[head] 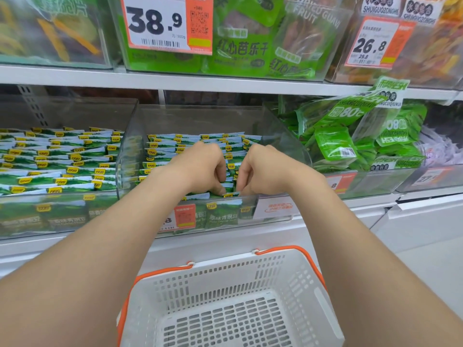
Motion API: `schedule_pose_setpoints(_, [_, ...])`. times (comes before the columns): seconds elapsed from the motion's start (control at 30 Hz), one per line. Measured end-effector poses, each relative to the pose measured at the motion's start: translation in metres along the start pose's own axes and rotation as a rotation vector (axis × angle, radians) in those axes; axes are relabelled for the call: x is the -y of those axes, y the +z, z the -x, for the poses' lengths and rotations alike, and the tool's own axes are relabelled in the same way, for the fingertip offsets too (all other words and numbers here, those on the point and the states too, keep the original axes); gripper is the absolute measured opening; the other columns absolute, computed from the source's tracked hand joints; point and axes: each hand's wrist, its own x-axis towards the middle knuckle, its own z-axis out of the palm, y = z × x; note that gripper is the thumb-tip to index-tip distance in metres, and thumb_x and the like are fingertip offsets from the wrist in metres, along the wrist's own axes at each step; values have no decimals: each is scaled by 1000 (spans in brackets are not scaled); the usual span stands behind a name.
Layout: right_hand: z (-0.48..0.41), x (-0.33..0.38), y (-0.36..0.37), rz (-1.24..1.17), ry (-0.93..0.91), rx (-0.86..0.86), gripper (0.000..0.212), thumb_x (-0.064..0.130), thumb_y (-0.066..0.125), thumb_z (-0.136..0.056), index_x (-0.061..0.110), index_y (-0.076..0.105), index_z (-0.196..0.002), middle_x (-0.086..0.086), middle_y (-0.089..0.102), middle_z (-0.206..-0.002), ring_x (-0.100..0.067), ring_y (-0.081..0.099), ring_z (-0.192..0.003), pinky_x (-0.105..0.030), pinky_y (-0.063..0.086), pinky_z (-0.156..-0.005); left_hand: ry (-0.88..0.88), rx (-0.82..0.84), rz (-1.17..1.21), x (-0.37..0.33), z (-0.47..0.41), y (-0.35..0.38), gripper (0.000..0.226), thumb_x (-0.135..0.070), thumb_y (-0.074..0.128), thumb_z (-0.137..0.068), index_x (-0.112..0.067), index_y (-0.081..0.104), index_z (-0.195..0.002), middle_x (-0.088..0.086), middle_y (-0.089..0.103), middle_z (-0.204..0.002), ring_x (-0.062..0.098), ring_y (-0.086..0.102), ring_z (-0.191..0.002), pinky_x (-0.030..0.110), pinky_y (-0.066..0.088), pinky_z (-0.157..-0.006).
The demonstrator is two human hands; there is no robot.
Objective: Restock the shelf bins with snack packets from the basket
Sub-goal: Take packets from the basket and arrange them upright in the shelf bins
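White slotted plastic basket (225, 267) looks empty (restock likely nearly done); left hand (200, 169) and right hand (265, 169) pinch green-white snack packets (190, 146) in clear acrylic bin (150, 121).

Brightly, evenly lit with only faint shadows; pale glare on the clear bin wall (130, 146); bows the shelf edge (225, 82) toward the corners; softens the top corners.

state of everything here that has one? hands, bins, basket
basket, empty in the part shown
middle bin, nearly full, packets in rows
left bin, full, same packets in rows
right bin, heaped with green bags
left hand, fingers curled down into front packets, grip unclear
right hand, likewise
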Motion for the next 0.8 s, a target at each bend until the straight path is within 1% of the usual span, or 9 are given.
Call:
schedule_pose_setpoints(0.13, [-3, 2, -1, 29, 32, 22, 29, 8, 81, -77, 33, 77, -62, 6, 73, -76, 4, 54, -78, -37, 61, -83, 21, 69, -57, -1, 3, 0, 36, -25, 94, -75, -18, 76, -106, -12, 62, -84, 18, 67, -93, 33, 56, -81])
schedule_pose_setpoints(0.23, [-3, 2, 0, 20, 27, -20, 19, 10, 83, -73, 28, 80, -69, 9, 71, -65, 3, 56, -73, -34, 61, -78, 8, 94, -13, -4, 6, -5, 23, -20, 91, -78, -21, 76, -96, -11, 66, -80, 15, 67, -86, 28, 52, -73])
schedule_pose_setpoints(0.33, [-7, 1, 3, 85, 73, 78, 40, 5, 67, -77, 41, 78, -63, 9, 75, -73, -9, 70, -78, -39, 64, -78, 3, 131, 31, -5, 10, -10, 6, -19, 77, -88, -20, 78, -82, -13, 70, -70, 11, 66, -73, 29, 55, -68])
schedule_pose_setpoints(0.43, [-7, 4, -4, 140, 71, 138, 40, 7, 71, -82, 40, 75, -60, 12, 76, -79, -12, 72, -81, -40, 63, -81, 8, 91, 53, -7, 13, -8, 37, -31, 63, -97, -9, 63, -67, 1, 50, -56, 23, 46, -56, 31, 42, -56])
schedule_pose_setpoints(0.47, [-5, 5, -9, 129, 65, 114, 34, 11, 77, -81, 39, 75, -61, 12, 75, -79, -10, 70, -80, -38, 62, -82, 28, 70, 61, -8, 16, -8, 37, -34, 63, -97, -9, 64, -69, 3, 53, -60, 24, 49, -58, 32, 42, -56])
schedule_pose_setpoints(0.53, [0, 2, -19, 71, 59, -13, 19, 18, 84, -77, 33, 77, -68, 6, 74, -81, -4, 64, -81, -36, 59, -85, 79, 66, 91, -12, 20, -9, 25, -41, 68, -95, -19, 74, -84, -6, 71, -78, 11, 62, -72, 29, 49, -64])
schedule_pose_setpoints(0.63, [5, -5, -25, 84, 113, -154, 16, 17, 75, -83, 31, 77, -91, -3, 67, -103, -17, 61, -95, -39, 56, -86, 127, 100, 119, -18, 25, -12, 30, -58, 69, -91, -29, 76, -90, -13, 75, -87, 2, 65, -82, 28, 53, -74])
schedule_pose_setpoints(0.7, [6, -6, -23, 118, 139, -30, 24, 20, 66, -91, 34, 77, -107, -2, 68, -113, -22, 64, -102, -38, 55, -90, 124, 128, 117, -19, 29, -11, 38, -66, 75, -82, -29, 76, -91, -15, 75, -88, 2, 68, -82, 26, 55, -74])
schedule_pose_setpoints(0.8, [12, -2, -18, 94, 169, 175, 38, 13, 48, -92, 25, 79, -111, 0, 74, -121, -25, 65, -114, -41, 54, -100, 159, 145, 7, -20, 32, -7, 36, -57, 85, -75, -28, 78, -95, -17, 73, -85, 3, 64, -85, 26, 55, -77])
